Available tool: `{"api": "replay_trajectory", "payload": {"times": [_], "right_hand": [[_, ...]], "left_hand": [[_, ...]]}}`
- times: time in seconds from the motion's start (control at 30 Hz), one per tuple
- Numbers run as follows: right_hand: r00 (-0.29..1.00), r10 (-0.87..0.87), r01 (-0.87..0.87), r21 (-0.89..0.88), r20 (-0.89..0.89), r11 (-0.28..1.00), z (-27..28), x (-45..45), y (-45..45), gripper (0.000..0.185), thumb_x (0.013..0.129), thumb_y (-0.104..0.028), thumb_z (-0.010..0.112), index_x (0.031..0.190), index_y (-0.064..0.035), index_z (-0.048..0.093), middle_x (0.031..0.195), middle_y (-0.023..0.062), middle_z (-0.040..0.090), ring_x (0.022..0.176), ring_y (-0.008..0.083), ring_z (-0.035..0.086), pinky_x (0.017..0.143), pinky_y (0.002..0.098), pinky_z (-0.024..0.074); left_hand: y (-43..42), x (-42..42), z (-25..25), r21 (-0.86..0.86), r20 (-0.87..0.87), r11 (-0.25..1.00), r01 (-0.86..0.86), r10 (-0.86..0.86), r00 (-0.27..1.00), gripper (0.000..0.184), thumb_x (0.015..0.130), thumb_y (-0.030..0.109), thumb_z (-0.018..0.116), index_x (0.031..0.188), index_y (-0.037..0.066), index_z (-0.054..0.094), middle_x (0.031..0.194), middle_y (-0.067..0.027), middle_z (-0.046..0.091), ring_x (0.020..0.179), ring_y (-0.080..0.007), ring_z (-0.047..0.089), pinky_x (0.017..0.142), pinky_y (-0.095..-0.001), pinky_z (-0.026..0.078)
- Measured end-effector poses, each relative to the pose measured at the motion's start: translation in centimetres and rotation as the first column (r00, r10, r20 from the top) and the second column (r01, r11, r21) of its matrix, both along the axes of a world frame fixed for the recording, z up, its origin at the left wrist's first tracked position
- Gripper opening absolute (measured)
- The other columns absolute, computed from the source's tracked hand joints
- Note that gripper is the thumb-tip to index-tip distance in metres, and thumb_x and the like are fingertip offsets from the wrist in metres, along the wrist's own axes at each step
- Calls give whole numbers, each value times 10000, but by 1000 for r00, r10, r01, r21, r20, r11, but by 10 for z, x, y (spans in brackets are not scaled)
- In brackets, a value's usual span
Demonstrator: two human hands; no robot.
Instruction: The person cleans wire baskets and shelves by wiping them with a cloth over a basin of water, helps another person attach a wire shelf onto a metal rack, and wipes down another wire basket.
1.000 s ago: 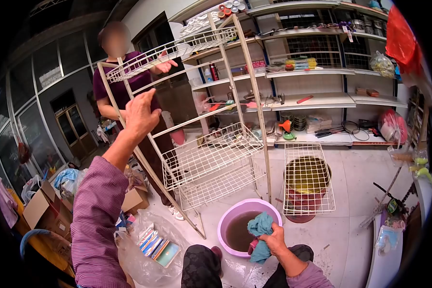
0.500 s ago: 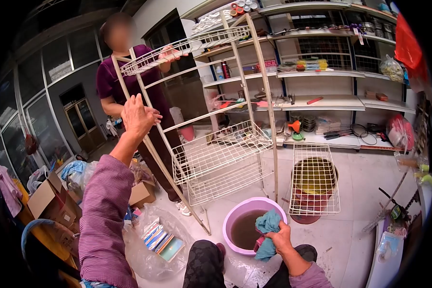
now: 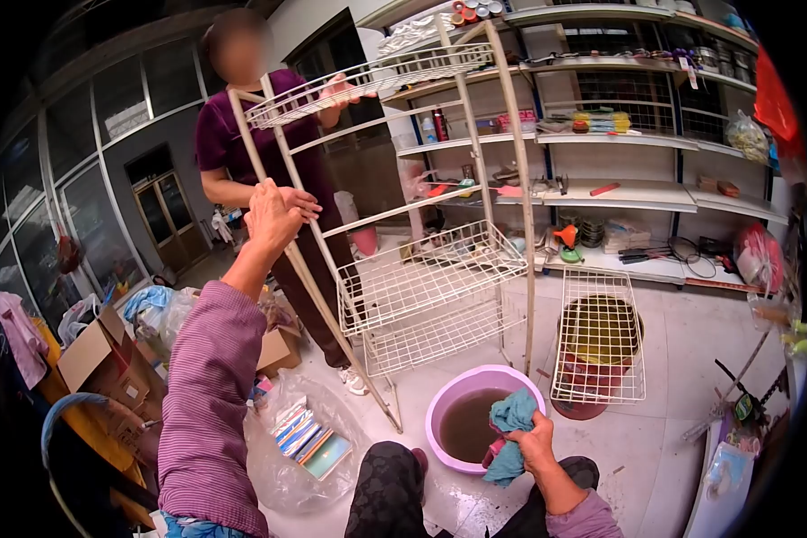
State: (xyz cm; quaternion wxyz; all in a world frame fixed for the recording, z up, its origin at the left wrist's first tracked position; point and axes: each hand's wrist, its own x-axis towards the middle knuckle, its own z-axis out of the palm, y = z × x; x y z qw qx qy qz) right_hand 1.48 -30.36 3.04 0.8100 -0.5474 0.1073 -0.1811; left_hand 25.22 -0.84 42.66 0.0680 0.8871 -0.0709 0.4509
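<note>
Holding a blue cloth (image 3: 514, 411) bunched in the right hand (image 3: 536, 441), at the right rim of the basin (image 3: 482, 377); keeping the left hand (image 3: 271, 217) half-curled at the rack (image 3: 517, 161), firm grip impossible to tell. Perhaps risking a tipped rack through careless pushing. Looking cream and dull, with wire baskets, standing on the floor (image 3: 655, 448) beyond the basin's far edge.

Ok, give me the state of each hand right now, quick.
Left hand: fingers bent at the rack; whether it grips cannot be told.
Right hand: closed, holding the teal cloth.
</note>
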Motion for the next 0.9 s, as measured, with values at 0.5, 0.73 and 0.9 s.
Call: {"api": "replay_trajectory", "payload": {"times": [0.5, 0.73, 0.9], "right_hand": [[1000, -3, 2, 20, 28, 1000, 3, -1, 3, 498, 578, 149, 576, 1060, 27, 590, 955, 83, 645, 851, 185, 632, 768, 300, 504], [999, -14, 13, 16, 51, 1000, 1, 1, 4, 510, 578, 149, 575, 1074, 33, 588, 958, 83, 650, 855, 183, 639, 781, 302, 506], [999, -4, 3, 21, 35, 1000, 2, 0, 3, 506, 579, 146, 575, 1072, 35, 590, 957, 86, 652, 847, 184, 642, 779, 301, 507]], "left_hand": [[3, -8, -6, -65, -5, 998, 5, -5, 1000, 460, 694, 117, 654, 1064, -34, 426, 1110, -206, 498, 1105, -370, 495, 856, -476, 447], [7, -4, -9, -81, -74, 997, -7, 1, 997, 471, 692, 119, 655, 1073, -41, 428, 1107, -218, 507, 1091, -380, 509, 847, -481, 457], [8, -3, -14, -81, -103, 997, -12, 4, 995, 475, 695, 133, 651, 1072, -46, 425, 1096, -225, 517, 1075, -386, 522, 845, -478, 461]]}}
